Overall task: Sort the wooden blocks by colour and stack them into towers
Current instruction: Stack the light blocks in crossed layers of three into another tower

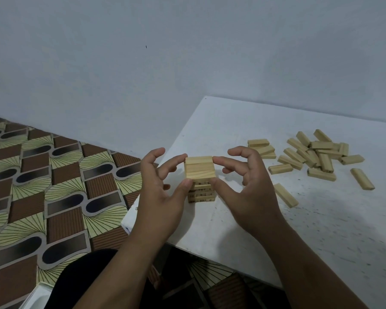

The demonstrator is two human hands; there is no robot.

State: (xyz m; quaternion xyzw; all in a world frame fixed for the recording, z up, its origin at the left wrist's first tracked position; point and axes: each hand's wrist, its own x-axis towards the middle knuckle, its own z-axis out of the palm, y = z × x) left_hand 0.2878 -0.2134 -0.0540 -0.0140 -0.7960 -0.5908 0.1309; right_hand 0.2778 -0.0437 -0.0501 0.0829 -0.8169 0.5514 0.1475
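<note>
Near the table's (232,121) left edge stands the tower (200,178), and the left hand (163,192) pinches its top layer between thumb and forefinger at that layer's left corners. The right hand (247,188) mirrors it, thumb and forefinger pressed on the right corners, other fingers spread. Both seem to be squaring the layer. Toward the right edge lies the loose pile of blocks (314,156), long axes pointing every way; the right hand is nearer it, so the next block likely falls to that hand.
</note>
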